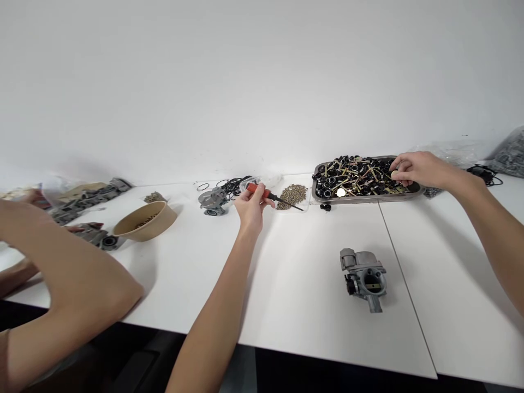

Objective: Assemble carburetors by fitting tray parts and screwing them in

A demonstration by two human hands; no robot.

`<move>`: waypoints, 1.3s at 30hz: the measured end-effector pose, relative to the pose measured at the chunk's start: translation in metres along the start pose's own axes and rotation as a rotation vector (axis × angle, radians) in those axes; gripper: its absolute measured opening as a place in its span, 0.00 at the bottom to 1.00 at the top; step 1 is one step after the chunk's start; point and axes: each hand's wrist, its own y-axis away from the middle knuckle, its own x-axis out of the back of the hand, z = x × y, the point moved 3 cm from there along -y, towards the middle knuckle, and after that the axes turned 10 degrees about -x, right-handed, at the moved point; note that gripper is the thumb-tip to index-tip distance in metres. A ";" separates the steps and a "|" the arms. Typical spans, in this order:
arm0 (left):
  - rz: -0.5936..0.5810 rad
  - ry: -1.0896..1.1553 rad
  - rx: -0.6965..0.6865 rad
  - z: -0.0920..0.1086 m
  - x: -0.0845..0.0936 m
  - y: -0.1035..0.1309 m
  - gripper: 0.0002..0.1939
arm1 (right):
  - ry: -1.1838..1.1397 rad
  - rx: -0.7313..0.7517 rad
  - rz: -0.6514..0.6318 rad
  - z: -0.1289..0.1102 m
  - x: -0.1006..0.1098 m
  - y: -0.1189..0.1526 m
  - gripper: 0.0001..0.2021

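Note:
My left hand [250, 206] is closed around the red handle of a screwdriver [268, 194], its dark shaft pointing right over a pile of small brass-coloured pieces [293, 194]. At the right end of a metal tray [364, 198] heaped with black and brass-coloured parts [356, 173], my right hand [413, 168] has its fingers curled together. Whatever sits between those fingertips is too small to make out. Nearer to me, a grey metal carburetor [364, 278] rests on the white table, its round bore facing me.
Left of my left hand lie another grey carburetor body [213, 201] and black rings [235, 185]. A tan bowl [145, 221] holds small pieces. A co-worker's arm [82, 273] reaches across the table's left side, near more grey bodies [92, 202]. A seam [405, 284] splits the tabletop.

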 end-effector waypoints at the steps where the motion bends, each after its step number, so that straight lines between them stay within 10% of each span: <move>1: -0.008 -0.002 0.001 0.000 -0.001 0.001 0.22 | -0.024 -0.003 -0.001 -0.005 0.002 0.004 0.16; 13: -0.006 0.026 -0.009 -0.001 0.004 -0.005 0.22 | -0.339 0.160 -0.087 -0.054 0.006 0.059 0.15; 28: -0.002 0.051 -0.026 -0.003 0.007 -0.006 0.20 | -0.641 0.218 -0.620 -0.083 -0.055 0.148 0.09; 39: -0.019 0.015 -0.048 0.000 0.006 -0.006 0.15 | -0.494 0.241 -0.537 -0.084 -0.074 0.165 0.05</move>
